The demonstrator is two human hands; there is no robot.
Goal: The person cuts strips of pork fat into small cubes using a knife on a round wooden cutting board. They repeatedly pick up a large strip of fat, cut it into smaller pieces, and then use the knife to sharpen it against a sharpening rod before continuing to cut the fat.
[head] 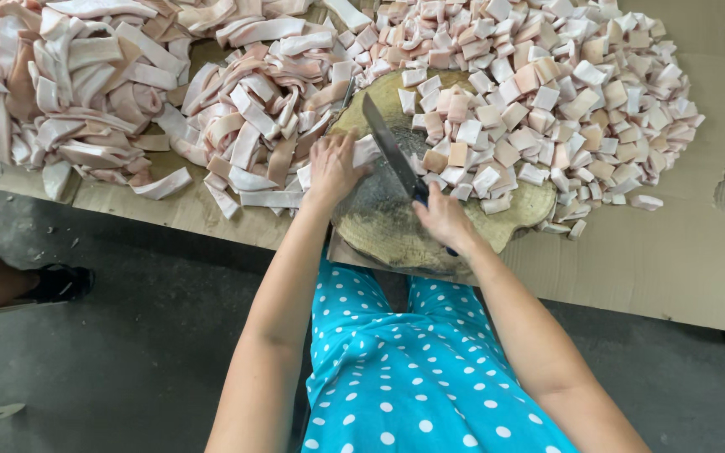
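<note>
My right hand (444, 218) grips the dark handle of a large cleaver (389, 144), whose blade lies across a round wooden chopping block (396, 231). My left hand (333, 168) presses on a pale pink strip of meat (366, 151) at the block's left edge, just left of the blade. Small cut squares of meat (472, 134) cover the block's right side.
A heap of long pink-white strips (245, 126) lies to the left on flattened cardboard (673, 252); a larger heap of cut cubes (597, 84) spreads to the right. Another person's foot in a black sandal (56, 281) rests on the grey floor at left.
</note>
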